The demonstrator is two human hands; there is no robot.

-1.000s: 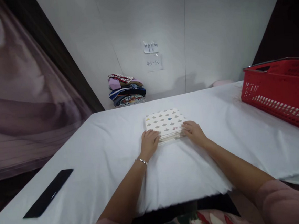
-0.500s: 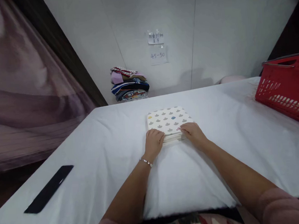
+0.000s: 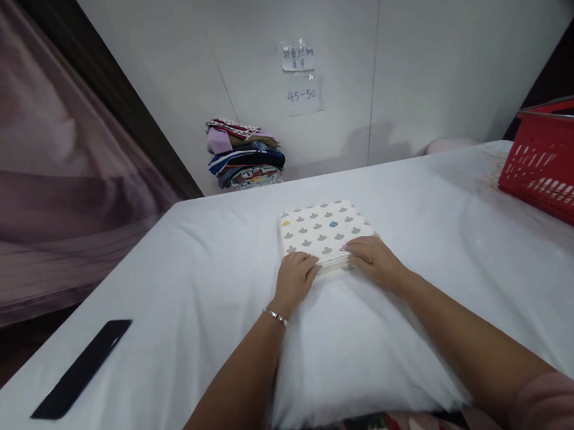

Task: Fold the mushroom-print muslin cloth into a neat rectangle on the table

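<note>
My left hand (image 3: 296, 277) and right hand (image 3: 375, 260) rest bent fingers on the near edge of the folded cloth (image 3: 320, 229); whether they grip, I cannot tell; open bench (image 3: 196, 268) all round, basket (image 3: 556, 167) well right

Place: a textile-folding workroom is indicated.
Surface: a folded cream cloth with grey print (image 3: 322, 229) is laid on a white-sheeted table (image 3: 444, 262).
Wall: handwritten paper notes (image 3: 302, 94) are taped up.
Stock: a stack of folded multicoloured garments (image 3: 245, 155) is kept.
Container: a red slotted plastic basket (image 3: 557, 174) is provided.

Plain white panel wall (image 3: 427, 45) behind the table (image 3: 468, 240), two paper notes (image 3: 300, 75) taped up, mauve curtain (image 3: 39, 161) hanging left.
</note>
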